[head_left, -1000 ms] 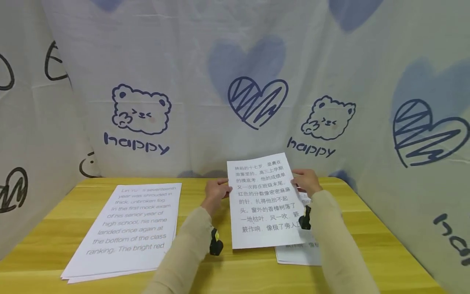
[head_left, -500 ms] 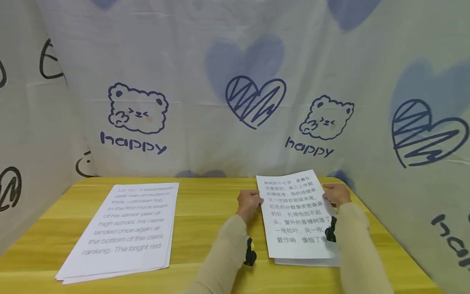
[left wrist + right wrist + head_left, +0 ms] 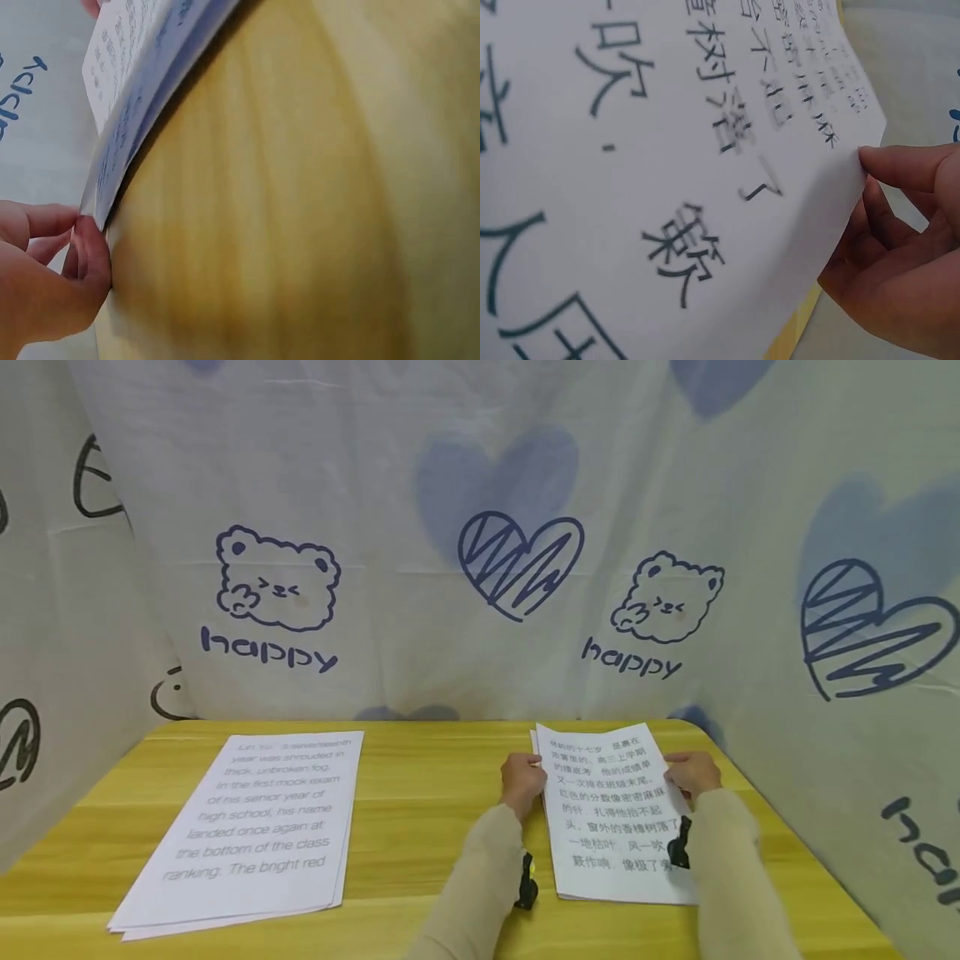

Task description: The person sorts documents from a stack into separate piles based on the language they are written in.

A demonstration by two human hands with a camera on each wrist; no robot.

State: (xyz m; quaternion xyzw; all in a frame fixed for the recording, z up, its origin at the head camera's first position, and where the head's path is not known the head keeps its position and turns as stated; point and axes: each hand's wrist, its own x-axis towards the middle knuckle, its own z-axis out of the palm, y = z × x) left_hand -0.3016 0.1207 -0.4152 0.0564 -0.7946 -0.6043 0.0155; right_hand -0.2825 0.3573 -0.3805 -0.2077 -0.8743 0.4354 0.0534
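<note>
A white sheet of paper (image 3: 607,810) printed with Chinese text lies over a paper stack at the table's right side, its upper part slightly raised. My left hand (image 3: 522,783) pinches its left edge between thumb and fingers; in the left wrist view that hand (image 3: 56,277) grips the sheet's edge, with the printed stack's side just below. On the opposite edge, my right hand (image 3: 694,772) pinches the paper. The right wrist view has the thumb of this hand (image 3: 907,240) on top and the fingers curled underneath. How many sheets are held cannot be told.
Another paper stack (image 3: 255,827), printed in English, lies slightly uneven on the left of the yellow wood-grain table (image 3: 420,827). A pale curtain (image 3: 405,527) with bears and hearts hangs behind and at both sides.
Both hands have carried the Chinese-text sheet rightward and down onto the right stack. Its lower edge now nearly lines up with the stack. The left stack stayed in place.
</note>
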